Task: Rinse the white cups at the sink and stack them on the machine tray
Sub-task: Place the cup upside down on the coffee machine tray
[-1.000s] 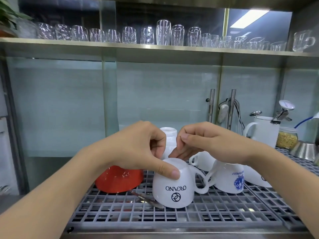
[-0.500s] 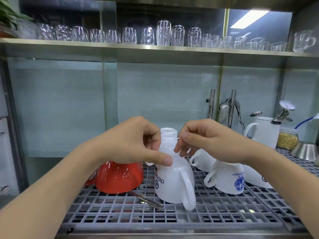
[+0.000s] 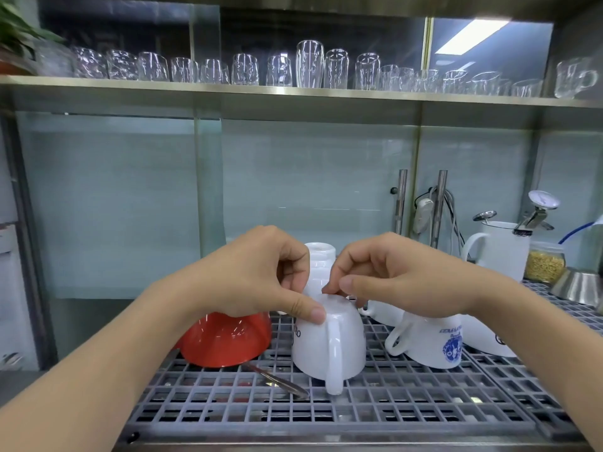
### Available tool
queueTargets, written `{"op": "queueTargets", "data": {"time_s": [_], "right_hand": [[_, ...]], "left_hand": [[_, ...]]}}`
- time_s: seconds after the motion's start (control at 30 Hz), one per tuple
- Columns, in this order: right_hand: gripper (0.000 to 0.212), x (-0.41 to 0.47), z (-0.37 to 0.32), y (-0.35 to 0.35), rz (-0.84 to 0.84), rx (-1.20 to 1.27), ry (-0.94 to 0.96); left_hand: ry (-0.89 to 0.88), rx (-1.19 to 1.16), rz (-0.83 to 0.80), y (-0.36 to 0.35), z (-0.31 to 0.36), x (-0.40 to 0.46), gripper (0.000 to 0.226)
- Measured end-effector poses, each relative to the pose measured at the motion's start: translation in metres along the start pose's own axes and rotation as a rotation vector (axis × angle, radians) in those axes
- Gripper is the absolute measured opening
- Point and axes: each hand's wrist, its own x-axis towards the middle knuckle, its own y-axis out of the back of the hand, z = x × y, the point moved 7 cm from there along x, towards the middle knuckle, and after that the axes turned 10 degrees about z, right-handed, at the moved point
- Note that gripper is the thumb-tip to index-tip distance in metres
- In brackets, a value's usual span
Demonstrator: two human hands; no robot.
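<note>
While the upturned white cup [image 3: 328,344] sits mouth-down on the grey grid tray [image 3: 391,409] at the lower centre of the frame, its handle pointing toward the camera, the left hand [image 3: 257,275] pinches the cup's base from the left with the thumb pressed on the edge and the other fingers curled above, and the right hand [image 3: 388,272] curls its fingertips onto the same base from the right. The step in hand looks like settling this cup on the tray, so the sound way is to keep the rim flat on the grid, let go with one hand at a time, and check that it does not rock. Just behind it stands a stack of white cups [image 3: 321,261], and to the right lie a tilted cup with a blue logo [image 3: 434,344] and further white ones, so the handle should stay clear of them. A red bowl [image 3: 225,340] lies upturned at the left, with a metal spoon [image 3: 277,381] on the grid in front of it. Rows of glasses [image 3: 306,65] line the shelf across the top.
</note>
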Motion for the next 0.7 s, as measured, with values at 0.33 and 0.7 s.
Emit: {"op": "queueTargets", "data": {"time_s": [0.33, 0.7], "right_hand": [[0.023, 0.000, 0.003, 0.003, 0.002, -0.074, 0.003], [0.044, -0.001, 0.004, -0.004, -0.089, -0.107, 0.027]], "left_hand": [[-0.026, -0.001, 0.019, 0.005, 0.009, -0.003, 0.046], [0.034, 0.078, -0.134, -0.008, 0.008, -0.010, 0.042]]}}
